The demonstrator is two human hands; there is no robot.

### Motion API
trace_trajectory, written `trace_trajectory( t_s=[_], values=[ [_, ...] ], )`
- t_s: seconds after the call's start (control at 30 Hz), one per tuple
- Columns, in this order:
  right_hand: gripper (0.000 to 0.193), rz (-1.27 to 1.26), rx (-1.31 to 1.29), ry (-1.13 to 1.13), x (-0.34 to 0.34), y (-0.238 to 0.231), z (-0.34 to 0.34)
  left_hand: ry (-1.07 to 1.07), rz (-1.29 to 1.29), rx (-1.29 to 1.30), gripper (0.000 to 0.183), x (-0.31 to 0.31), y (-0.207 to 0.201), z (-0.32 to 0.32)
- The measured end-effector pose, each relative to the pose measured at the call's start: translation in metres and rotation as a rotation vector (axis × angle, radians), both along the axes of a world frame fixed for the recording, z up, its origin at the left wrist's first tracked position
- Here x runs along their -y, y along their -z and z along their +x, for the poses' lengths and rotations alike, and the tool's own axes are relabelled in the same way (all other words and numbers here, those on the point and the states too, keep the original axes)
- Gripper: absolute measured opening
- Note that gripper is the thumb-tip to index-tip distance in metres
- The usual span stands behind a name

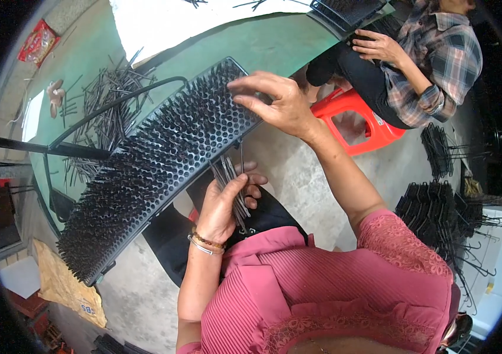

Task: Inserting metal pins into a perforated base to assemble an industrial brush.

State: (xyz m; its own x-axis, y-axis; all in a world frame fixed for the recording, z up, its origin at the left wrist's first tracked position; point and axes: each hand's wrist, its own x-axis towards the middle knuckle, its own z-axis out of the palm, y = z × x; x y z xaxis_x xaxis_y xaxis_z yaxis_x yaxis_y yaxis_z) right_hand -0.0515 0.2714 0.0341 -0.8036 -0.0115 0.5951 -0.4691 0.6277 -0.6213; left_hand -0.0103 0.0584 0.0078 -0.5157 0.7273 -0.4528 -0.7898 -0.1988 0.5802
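Note:
A long black perforated rack (218, 140) lies slantwise before me, with short dark rods (145, 150) standing in most of its holes. Along its near right edge, several holes show bare. My left hand (222, 203) is closed around a bundle of thin grey-black rods (231, 189), just below that edge and over my lap. Over the far right end of the rack hovers my right hand (280, 103). Its thumb and index finger are apart, close to the standing rods, and I see nothing between them. The fingertips are slightly blurred.
Loose rods (109, 100) lie heaped on the green table (268, 44) behind the rack. A curved black bar (127, 93) arches over them. Another person (445, 65) sits at the right near a red plastic stool (357, 121). Bundled black wire racks (431, 206) stand farther right.

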Motion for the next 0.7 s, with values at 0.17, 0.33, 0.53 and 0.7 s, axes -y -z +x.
trace_trajectory(
  t_s=[0.17,0.33,0.53,0.7],
  values=[
    [0.02,0.075,0.0,-0.043,-0.001,-0.002,0.002,0.017,-0.017,-0.042,0.032,-0.003,-0.009,0.003],
    [0.02,0.129,-0.048,-0.006,-0.001,0.0,0.002,0.024,-0.013,-0.053,0.032,-0.003,-0.005,0.003],
    [0.027,0.325,-0.152,-0.016,-0.001,0.0,-0.002,0.04,-0.002,-0.03,0.034,-0.004,-0.006,0.001],
    [0.028,0.373,-0.135,0.046,0.0,0.001,-0.003,0.005,0.038,0.022,0.035,-0.007,-0.005,-0.003]
  ],
)
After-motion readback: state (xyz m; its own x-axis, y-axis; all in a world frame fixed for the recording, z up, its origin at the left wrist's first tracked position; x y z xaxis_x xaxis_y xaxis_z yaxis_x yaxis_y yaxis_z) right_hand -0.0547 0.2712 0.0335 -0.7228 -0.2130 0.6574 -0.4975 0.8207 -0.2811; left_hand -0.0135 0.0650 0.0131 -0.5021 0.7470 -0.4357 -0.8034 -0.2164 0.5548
